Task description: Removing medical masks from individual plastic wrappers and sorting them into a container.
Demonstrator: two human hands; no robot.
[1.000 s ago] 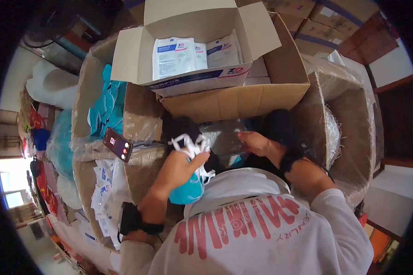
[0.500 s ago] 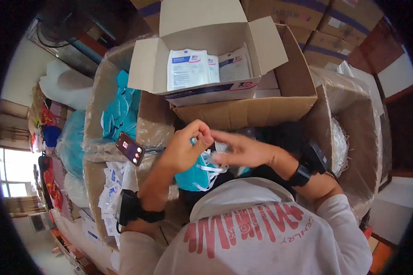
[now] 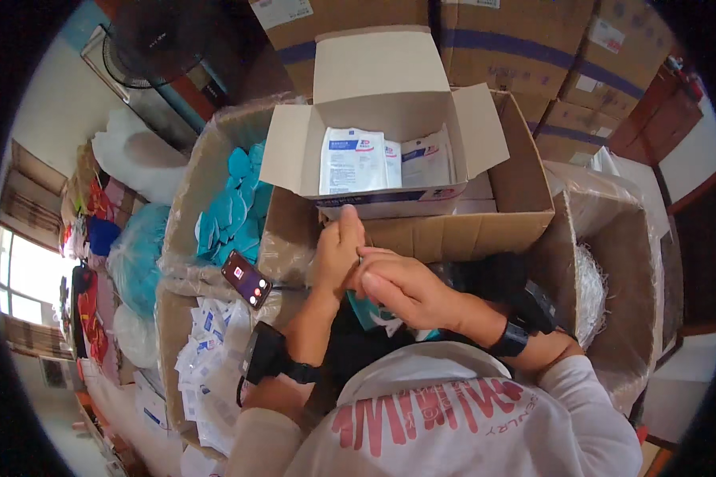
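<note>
My two hands meet in front of my chest, just below the white carton. My left hand (image 3: 340, 248) has its visible fingers stretched upward, the tips near the carton's front. My right hand (image 3: 402, 286) is closed against the left palm side, its fingers curled; whatever lies between the hands is hidden. Beneath them, in my lap, lies a teal face mask (image 3: 363, 312) with white straps (image 3: 388, 324), partly covered by my right hand. The open white carton (image 3: 382, 67) holds several white printed packets (image 3: 353, 163) standing upright.
The carton rests on a larger brown box (image 3: 445, 238). Teal mask pieces (image 3: 229, 215) fill a plastic-lined box at left. Below it are white packets (image 3: 207, 374) and a phone (image 3: 247, 280) on the box edge. A box at right holds clear stringy material (image 3: 590, 294). Stacked cartons (image 3: 517, 48) stand behind.
My view has shifted, so the boxes sit lower in it. My left fingers have straightened upward, and my right fingers have curled in against the left hand. The mask is now more hidden.
</note>
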